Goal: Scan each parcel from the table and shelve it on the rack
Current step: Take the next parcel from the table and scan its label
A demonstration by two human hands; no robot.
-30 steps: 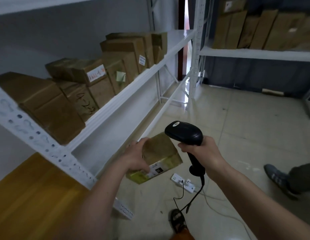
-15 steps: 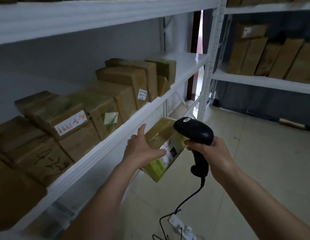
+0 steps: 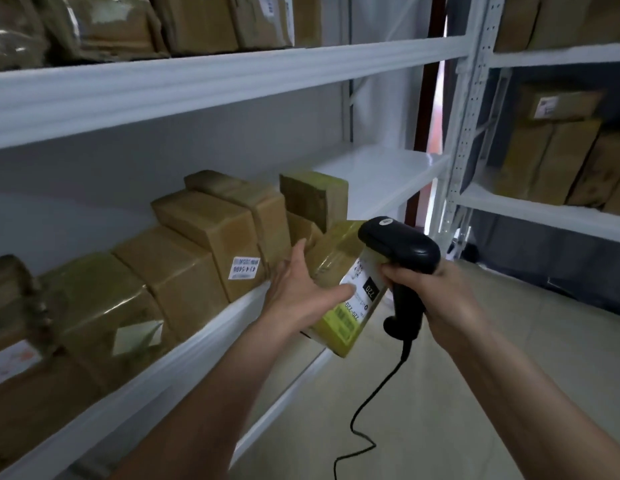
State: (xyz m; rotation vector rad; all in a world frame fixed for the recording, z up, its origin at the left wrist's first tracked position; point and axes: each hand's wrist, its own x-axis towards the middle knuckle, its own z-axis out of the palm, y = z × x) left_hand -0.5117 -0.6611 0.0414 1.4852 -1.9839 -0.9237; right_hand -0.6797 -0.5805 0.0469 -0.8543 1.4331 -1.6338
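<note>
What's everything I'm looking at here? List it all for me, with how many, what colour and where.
held parcel: one, olive-brown with a white label, in front of the middle shelf edge
scanner: one, black, corded, just right of the held parcel
shelved parcels: a row, exact count unclear, brown, on the middle shelf at left
upper parcels: several, brown, on the top shelf
rack: white metal shelves, left and centre
second rack: white, at right, holding more brown parcels
floor: pale tiles, lower right
left hand: holds the parcel, thumb on its label
right hand: grips the scanner handle
</note>
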